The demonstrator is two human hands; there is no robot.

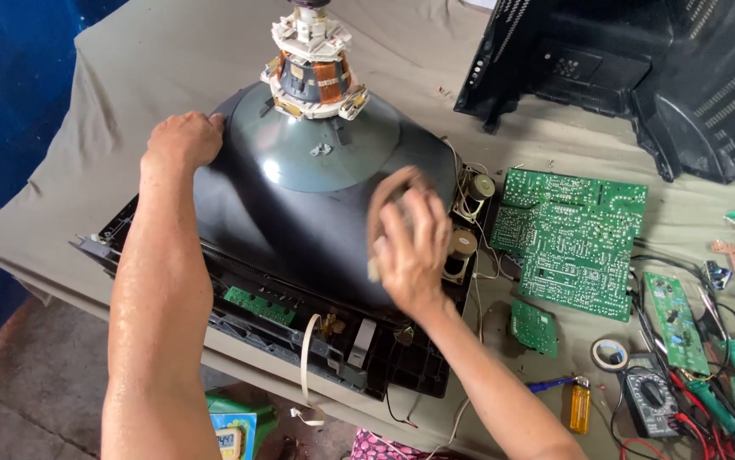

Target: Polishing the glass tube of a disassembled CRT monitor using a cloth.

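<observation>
A dark glass picture tube (299, 204) lies face down in a black television front frame (299, 336) on a cloth-covered table. Its neck with the copper deflection coil (315, 72) points up at the top. My left hand (182, 139) rests on the tube's upper left shoulder with its fingers curled. My right hand (410, 243) is on the tube's right side and grips a brownish, blurred pad or brush (387, 198) pressed against the glass. Two small speakers (470, 213) sit at the frame's right edge, beside that hand.
A large green circuit board (576, 238) lies right of the frame, smaller boards (534, 326) near it. The black back cover (640, 68) stands at top right. A multimeter (650, 396), tape roll (610, 353), yellow lighter (580, 405) and tools lie at lower right. Table edge runs left.
</observation>
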